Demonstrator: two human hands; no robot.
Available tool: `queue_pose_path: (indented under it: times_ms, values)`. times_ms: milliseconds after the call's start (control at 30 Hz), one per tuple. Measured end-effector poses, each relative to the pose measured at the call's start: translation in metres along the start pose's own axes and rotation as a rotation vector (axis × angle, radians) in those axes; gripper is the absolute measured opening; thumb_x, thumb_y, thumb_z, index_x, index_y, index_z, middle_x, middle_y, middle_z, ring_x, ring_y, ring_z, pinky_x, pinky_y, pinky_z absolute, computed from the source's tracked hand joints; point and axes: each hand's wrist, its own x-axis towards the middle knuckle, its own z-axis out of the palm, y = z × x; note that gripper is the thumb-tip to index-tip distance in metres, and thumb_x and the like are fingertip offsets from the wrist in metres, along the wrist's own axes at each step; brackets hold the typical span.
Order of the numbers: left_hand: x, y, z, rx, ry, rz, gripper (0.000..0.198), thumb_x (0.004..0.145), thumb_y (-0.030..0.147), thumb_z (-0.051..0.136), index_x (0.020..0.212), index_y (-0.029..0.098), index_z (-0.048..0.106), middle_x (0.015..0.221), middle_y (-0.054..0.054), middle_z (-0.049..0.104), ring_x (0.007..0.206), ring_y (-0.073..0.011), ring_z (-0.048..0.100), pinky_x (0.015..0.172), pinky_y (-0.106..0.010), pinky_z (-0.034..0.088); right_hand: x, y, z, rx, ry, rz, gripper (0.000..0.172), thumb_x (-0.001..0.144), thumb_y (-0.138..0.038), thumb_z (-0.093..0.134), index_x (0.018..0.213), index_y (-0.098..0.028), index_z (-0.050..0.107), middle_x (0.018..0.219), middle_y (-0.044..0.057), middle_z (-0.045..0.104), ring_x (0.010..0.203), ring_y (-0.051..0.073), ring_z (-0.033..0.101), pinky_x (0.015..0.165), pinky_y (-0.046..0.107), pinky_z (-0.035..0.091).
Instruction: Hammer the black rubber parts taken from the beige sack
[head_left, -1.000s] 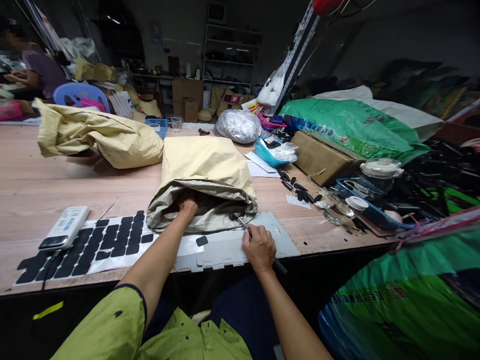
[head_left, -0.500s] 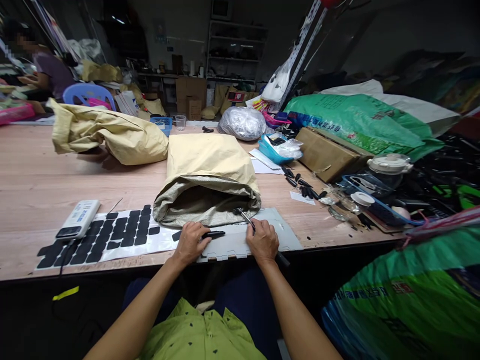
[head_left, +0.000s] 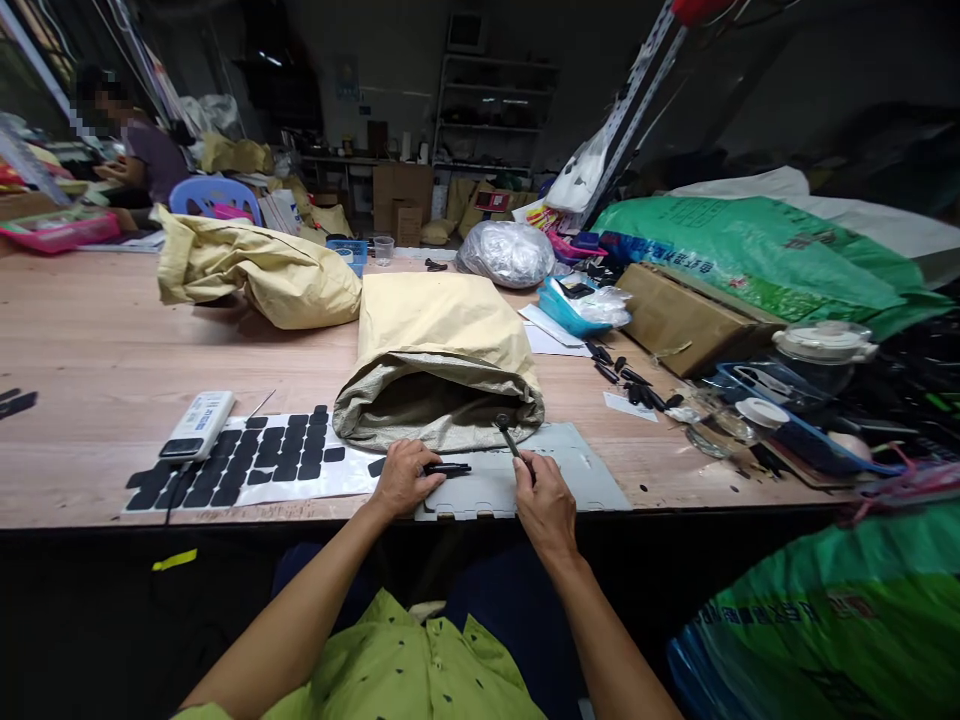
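Gripping a tool [head_left: 509, 437], right fingers [head_left: 547, 467] curl closed; left fingers [head_left: 411, 460] pinch a black piece [head_left: 452, 469] between counter edge [head_left: 285, 513] and gaping bag [head_left: 442, 315].

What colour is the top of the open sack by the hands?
The open sack is pale yellow on top, seen best in the head view.

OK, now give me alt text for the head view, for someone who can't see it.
A person's left hand holds a slim black item and the right hand a slim tool, by the mouth of an open yellowish sack on a wood-grain table. A white sheet of black patches lies to the left.
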Motion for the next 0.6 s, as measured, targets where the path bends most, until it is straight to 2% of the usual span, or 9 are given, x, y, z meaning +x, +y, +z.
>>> queue_pose_path:
  times_ms: [100,167,267,467,600]
  values:
    - [0.001,0.001,-0.001,-0.019,-0.018,-0.036,0.015,0.080,0.029,0.072,0.092,0.022,0.075,0.087,-0.004,0.066,0.091,-0.0223,0.056,0.091,-0.039,0.038,-0.023,-0.015,-0.007,0.195,-0.090,-0.083,0.029,0.096,-0.037,0.044,0.101,-0.018,0.065,0.098,0.007,0.067,0.093,0.018,0.062,0.084,0.029,0.046]
    - [0.002,0.002,-0.002,-0.026,-0.021,-0.047,0.015,0.080,0.029,0.071,0.093,0.022,0.075,0.087,-0.003,0.066,0.091,-0.0222,0.056,0.091,-0.039,0.039,-0.036,-0.022,-0.009,0.226,-0.134,-0.115,0.029,0.096,-0.037,0.044,0.102,-0.018,0.066,0.095,0.006,0.067,0.090,0.017,0.063,0.084,0.028,0.047]
    - [0.003,0.002,-0.001,-0.026,-0.023,-0.052,0.016,0.079,0.029,0.073,0.094,0.023,0.075,0.088,-0.003,0.066,0.092,-0.0222,0.056,0.091,-0.039,0.038,-0.050,-0.026,-0.007,0.194,-0.125,-0.138,0.029,0.097,-0.035,0.043,0.104,-0.019,0.065,0.094,0.006,0.066,0.087,0.017,0.064,0.081,0.028,0.048]
    - [0.003,0.002,0.000,-0.017,-0.025,-0.070,0.015,0.080,0.029,0.072,0.093,0.024,0.075,0.089,-0.003,0.066,0.093,-0.0221,0.056,0.090,-0.039,0.037,-0.056,-0.023,-0.002,0.035,-0.167,-0.203,0.030,0.098,-0.033,0.041,0.107,-0.019,0.065,0.091,0.005,0.065,0.082,0.016,0.064,0.075,0.026,0.048]
    - [0.002,0.001,0.002,-0.018,-0.005,-0.055,0.015,0.079,0.028,0.073,0.093,0.023,0.075,0.088,-0.003,0.065,0.092,-0.0216,0.055,0.089,-0.037,0.037,-0.054,-0.032,-0.003,0.051,-0.134,-0.230,0.029,0.098,-0.032,0.041,0.110,-0.019,0.064,0.092,0.005,0.065,0.083,0.015,0.064,0.075,0.025,0.048]
